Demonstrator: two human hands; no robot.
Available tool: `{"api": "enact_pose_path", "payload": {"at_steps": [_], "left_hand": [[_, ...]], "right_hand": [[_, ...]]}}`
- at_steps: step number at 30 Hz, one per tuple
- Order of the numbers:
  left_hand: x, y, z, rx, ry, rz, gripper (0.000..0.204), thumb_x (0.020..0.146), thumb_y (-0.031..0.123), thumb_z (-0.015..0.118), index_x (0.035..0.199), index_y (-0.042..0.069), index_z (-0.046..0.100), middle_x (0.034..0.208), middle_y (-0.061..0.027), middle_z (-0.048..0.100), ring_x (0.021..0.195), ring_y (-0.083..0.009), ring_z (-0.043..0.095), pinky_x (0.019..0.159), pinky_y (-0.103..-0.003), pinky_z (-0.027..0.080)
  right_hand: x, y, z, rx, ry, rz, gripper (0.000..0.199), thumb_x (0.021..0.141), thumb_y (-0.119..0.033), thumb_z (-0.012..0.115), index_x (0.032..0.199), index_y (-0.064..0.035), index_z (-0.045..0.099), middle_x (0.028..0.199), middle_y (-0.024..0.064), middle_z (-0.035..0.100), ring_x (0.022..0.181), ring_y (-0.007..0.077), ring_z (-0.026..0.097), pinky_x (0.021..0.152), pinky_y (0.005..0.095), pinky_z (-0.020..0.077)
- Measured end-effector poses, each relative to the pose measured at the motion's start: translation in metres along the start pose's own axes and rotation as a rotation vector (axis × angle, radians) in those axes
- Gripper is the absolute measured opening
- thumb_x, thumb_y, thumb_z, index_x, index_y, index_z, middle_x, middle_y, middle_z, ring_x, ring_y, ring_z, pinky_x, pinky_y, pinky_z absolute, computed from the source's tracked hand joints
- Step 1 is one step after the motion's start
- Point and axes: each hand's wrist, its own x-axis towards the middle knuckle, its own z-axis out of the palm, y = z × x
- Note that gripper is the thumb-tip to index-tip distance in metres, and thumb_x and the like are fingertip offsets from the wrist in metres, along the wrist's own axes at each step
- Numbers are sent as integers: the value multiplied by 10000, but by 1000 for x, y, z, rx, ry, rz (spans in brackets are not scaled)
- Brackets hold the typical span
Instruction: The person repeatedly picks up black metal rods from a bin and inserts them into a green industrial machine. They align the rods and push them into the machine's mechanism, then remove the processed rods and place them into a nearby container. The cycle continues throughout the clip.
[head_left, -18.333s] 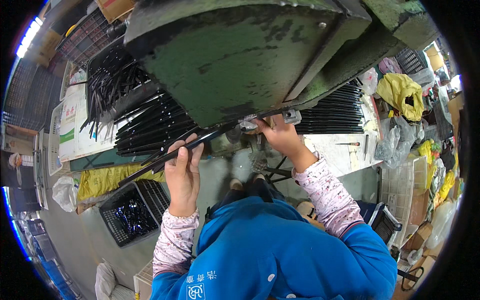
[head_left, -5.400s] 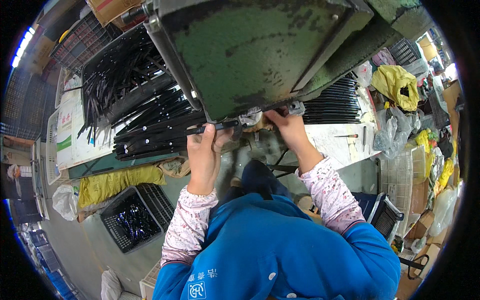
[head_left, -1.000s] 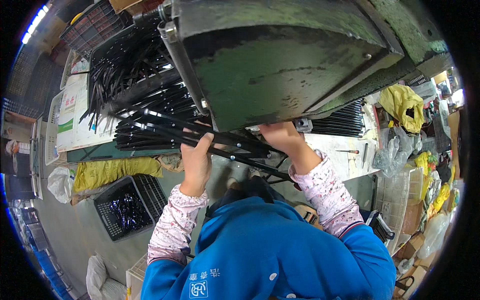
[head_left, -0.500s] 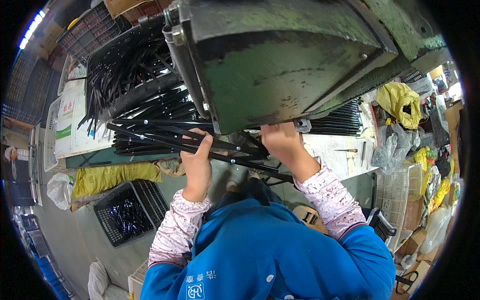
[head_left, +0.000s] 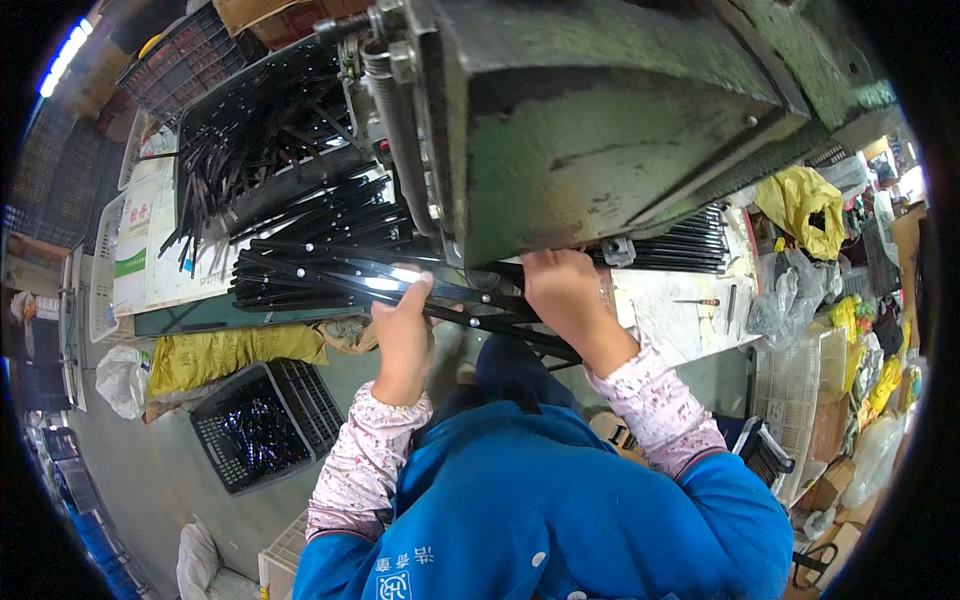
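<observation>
Change since half a second ago: the black metal strips (head_left: 470, 305) sit lower and more level across the lap side of the bench; both hands have barely shifted. Position: strips lie just beyond the hands, long axis left to right, under the green press (head_left: 600, 130). Left hand (head_left: 402, 335): closed around the strips near a bright glint, fingers up. Right hand (head_left: 562, 290): gripping the same bundle at the press mouth, nearer the machine. Appearance: thin, flat, black, riveted, fanned slightly.
</observation>
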Motion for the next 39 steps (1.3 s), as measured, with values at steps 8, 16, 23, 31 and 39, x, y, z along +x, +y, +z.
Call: {"api": "enact_pose_path", "payload": {"at_steps": [8, 16, 23, 31, 39], "left_hand": [[1, 4, 12, 56, -74, 110, 131, 860, -4, 587, 979, -30, 538, 803, -96, 600, 660, -209, 637, 557, -339, 582], [16, 8, 10, 65, -104, -170, 174, 918, 107, 502, 912, -57, 560, 827, -137, 627, 705, -246, 646, 653, -382, 569], [18, -8, 19, 34, -15, 23, 153, 966, 179, 497, 965, 29, 524, 737, -97, 615, 502, -205, 567, 481, -323, 474], [120, 25, -122, 199, 360, -29, 281, 945, 181, 560, 909, -75, 451, 808, -178, 613, 597, -243, 642, 515, -363, 586], [184, 101, -144, 1734, 145, 153, 374, 911, 275, 611, 750, -63, 607, 708, -196, 660, 692, -380, 664, 650, -481, 533]], "right_hand": [[3, 13, -4, -15, 127, -92, 125, 775, -34, 574, 886, -5, 622, 784, 141, 611, 660, 310, 598, 588, 380, 498], [23, 66, 16, 563, -691, 24, 298, 929, -137, 419, 1114, -4, 610, 1133, 184, 625, 1016, 282, 604, 907, 361, 483], [-48, 142, 152, 383, -39, 77, 145, 879, -95, 529, 950, -7, 620, 869, 133, 637, 795, 248, 616, 714, 368, 497], [-158, 181, 132, 220, 91, 641, 110, 814, -66, 649, 877, 15, 611, 820, 204, 643, 762, 365, 608, 701, 397, 473], [-126, 146, 90, 305, -81, 385, 177, 806, -64, 639, 946, 44, 625, 961, 229, 639, 836, 409, 600, 767, 433, 470]]}}
